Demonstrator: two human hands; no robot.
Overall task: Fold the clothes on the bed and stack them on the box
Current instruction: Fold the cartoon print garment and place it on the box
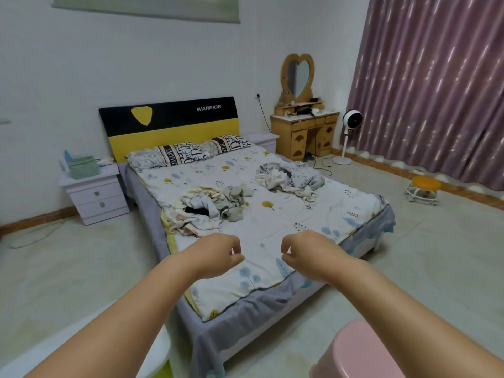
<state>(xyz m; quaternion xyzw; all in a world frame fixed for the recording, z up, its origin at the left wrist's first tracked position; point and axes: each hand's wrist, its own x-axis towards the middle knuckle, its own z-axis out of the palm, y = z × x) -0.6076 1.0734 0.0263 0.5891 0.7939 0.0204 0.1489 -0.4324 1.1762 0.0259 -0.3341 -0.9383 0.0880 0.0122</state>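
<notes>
Head cam looked down over a bedroom w/ both bare arms stretched fwd above the foot of the bed (272, 233). Far left, a pale nightstand (95, 195) stood by the wall w/ a green bag (83, 166) on top. Bottom left corner showed a white rounded edge (161, 347), can't tell what it was. Next came the black-and-yellow headboard (170, 124), lettered WARRIOR, w/ two patterned pillows (188, 152) lying against it. Clothes pile (210, 207) sat crumpled on the left-middle of the bed, unfolded, just beyond the left hand (218, 255). Left hand hovered over the sheet, fingers loosely curled, thumb near fingertips, holding nothing. Right hand (305, 253) mirrored it just beside, apart from the left, also loosely curled and not gripping anything. Neither hand touched the clothes. A second crumpled heap (290, 178) lay on the right-upper part of the bed, well apart from the first. Behind, a wooden dresser (305, 132) w/ a heart-shaped mirror (298, 76) stood against the wall. Right of it a white fan (351, 121) on a stand, then purple curtains (436, 85). An orange-topped stool (424, 190) stood on the floor near the curtains. Bottom right, a pink rounded object (362, 350) was partly in view.
</notes>
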